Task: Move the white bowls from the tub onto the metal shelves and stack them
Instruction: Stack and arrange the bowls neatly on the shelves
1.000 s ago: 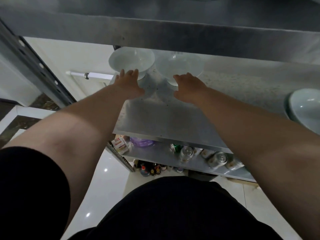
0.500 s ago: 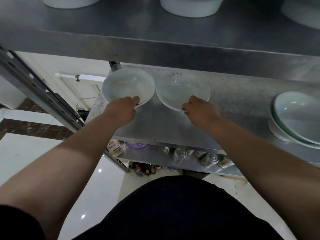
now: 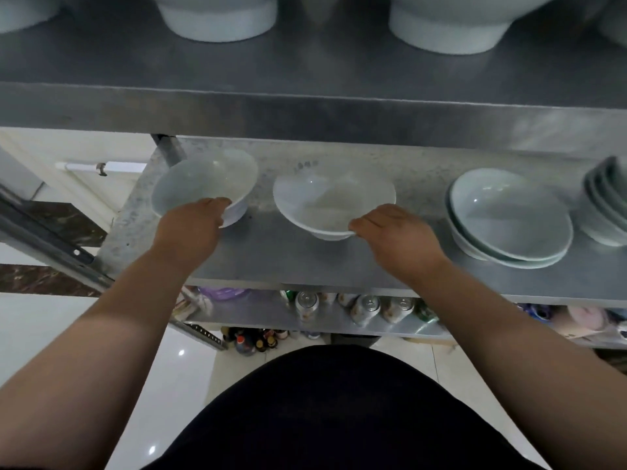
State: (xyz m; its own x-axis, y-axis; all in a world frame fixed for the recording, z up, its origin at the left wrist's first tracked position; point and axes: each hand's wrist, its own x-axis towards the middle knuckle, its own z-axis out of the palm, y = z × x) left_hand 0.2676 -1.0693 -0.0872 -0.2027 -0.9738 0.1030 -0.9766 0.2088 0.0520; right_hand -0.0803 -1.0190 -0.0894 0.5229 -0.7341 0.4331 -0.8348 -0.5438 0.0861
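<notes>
Head view: left hand (image 3: 190,228) grips near rim of left white bowl (image 3: 203,184) by middle shelf's (image 3: 271,259) left edge. Right hand (image 3: 393,235) pinches near rim of second bowl (image 3: 325,198), tilted, mid-shelf. Stacked bowls (image 3: 509,215) sit toward right edge; more on top shelf (image 3: 305,72).

Both my arms reach forward, bare, with the forearms angled slightly inward. My left hand (image 3: 190,228) is palm down, wrist straight, fingers curled over the near rim of the left bowl (image 3: 203,184). My right hand (image 3: 395,237) is also palm down, knuckles up, fingertips hooked on the near rim of the middle bowl (image 3: 334,201). Its thumb is hidden, probably under the rim. The hands are level with each other and well apart.
</notes>
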